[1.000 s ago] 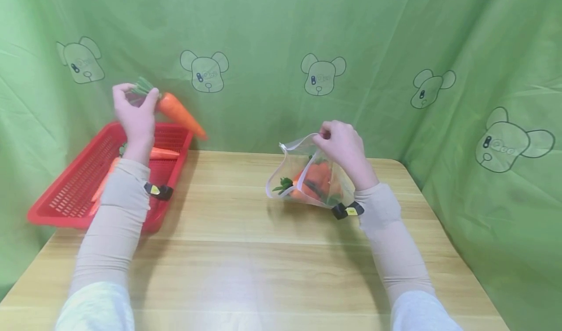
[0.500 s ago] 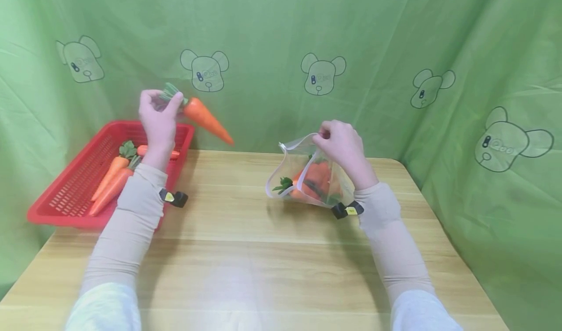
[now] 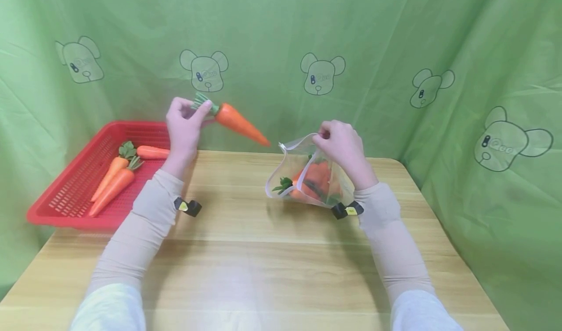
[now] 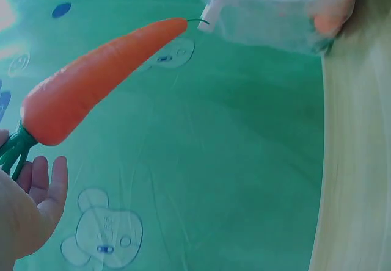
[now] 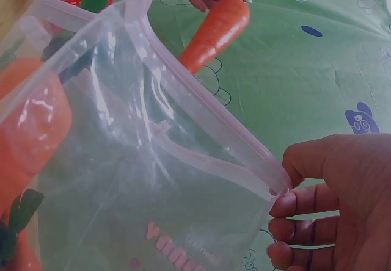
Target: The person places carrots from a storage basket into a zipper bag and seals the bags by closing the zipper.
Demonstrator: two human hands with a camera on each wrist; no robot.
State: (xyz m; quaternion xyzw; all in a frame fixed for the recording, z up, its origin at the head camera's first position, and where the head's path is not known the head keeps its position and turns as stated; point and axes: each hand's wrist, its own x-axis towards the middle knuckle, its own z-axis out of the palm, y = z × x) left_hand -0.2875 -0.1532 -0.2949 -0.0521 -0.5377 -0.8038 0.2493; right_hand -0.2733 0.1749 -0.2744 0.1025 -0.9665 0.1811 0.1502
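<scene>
As the left hand [image 3: 184, 131] carries its pinched carrot [image 3: 239, 122] clear of the basket [image 3: 74, 220], its tip now sits just left of the bag [image 5: 122, 179] — gap nearly closed; right hand [image 3: 342, 143] pinches the bag's rim [image 5: 208, 103].

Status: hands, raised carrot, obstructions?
Left hand pinches carrot by green stalks, aloft. Right hand pinches open zip bag by rim. Nothing visible between carrot tip and bag.

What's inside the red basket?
Three carrots show in the red basket. The left arm hides much of its right side and the end of one carrot; I can't see there.
</scene>
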